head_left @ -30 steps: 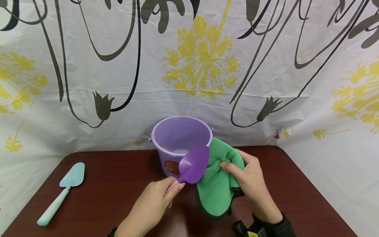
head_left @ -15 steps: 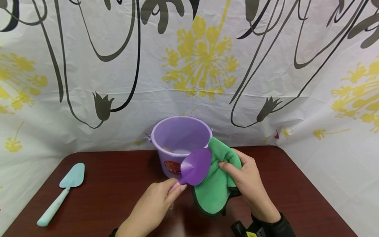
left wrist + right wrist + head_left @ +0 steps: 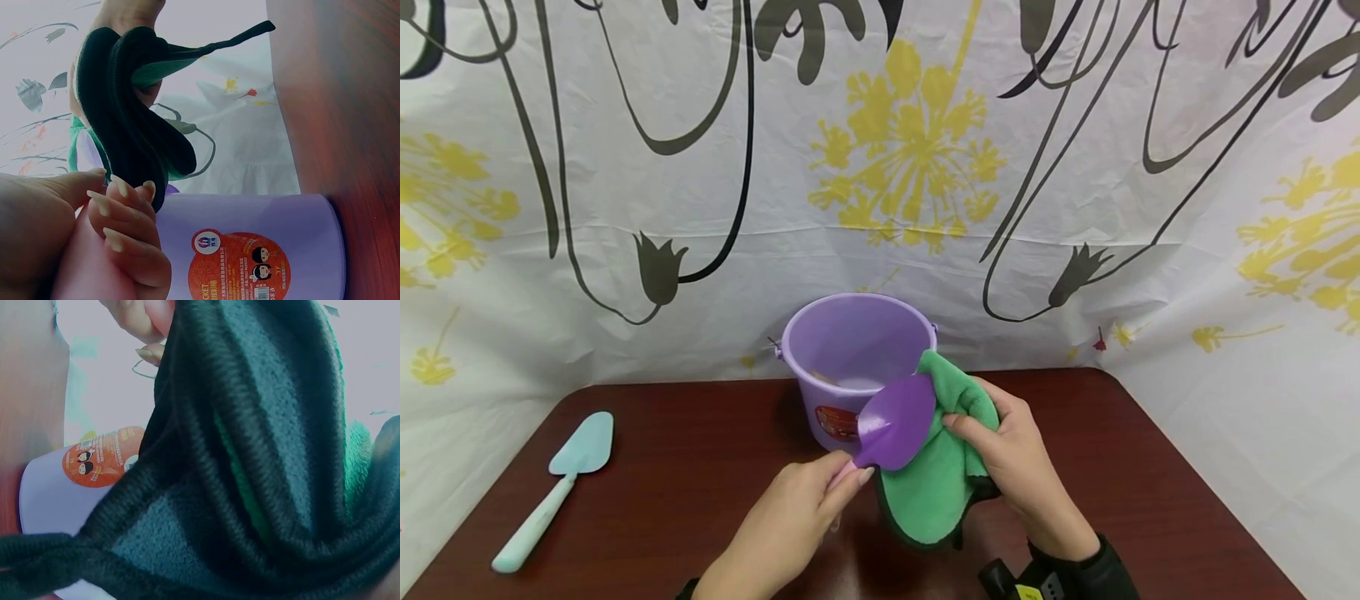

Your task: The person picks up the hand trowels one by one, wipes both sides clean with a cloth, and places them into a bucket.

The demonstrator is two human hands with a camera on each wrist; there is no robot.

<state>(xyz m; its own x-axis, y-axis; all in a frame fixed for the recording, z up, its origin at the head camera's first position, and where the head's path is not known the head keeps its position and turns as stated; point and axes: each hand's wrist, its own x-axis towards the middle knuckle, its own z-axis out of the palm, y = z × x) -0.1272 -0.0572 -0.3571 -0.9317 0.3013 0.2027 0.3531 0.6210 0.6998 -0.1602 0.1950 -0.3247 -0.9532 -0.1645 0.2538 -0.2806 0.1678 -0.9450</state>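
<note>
In the head view my left hand [image 3: 790, 517] grips the pink handle of a toy shovel [image 3: 897, 421] with a purple blade, raised in front of the bucket. My right hand [image 3: 1018, 458] pinches a bunched green cloth [image 3: 928, 496] with dark edging, and the cloth lies against the blade's right edge. Behind them a lilac bucket [image 3: 831, 400] with a red label stands upright. The left wrist view shows fingers [image 3: 128, 219] curled round the pink handle. Dark folds of the cloth [image 3: 250, 425] fill most of the right wrist view and hide the right hand's fingers.
On the left of the dark red-brown table [image 3: 700, 467] lies a pale blue-green trowel [image 3: 576, 454], handle toward me. A white sheet [image 3: 715, 200] with grey and yellow plant prints hangs behind the table and round its sides.
My right hand and the cloth have shifted left along the blade, so the cloth sits closer behind it. The left hand and shovel have barely moved.
</note>
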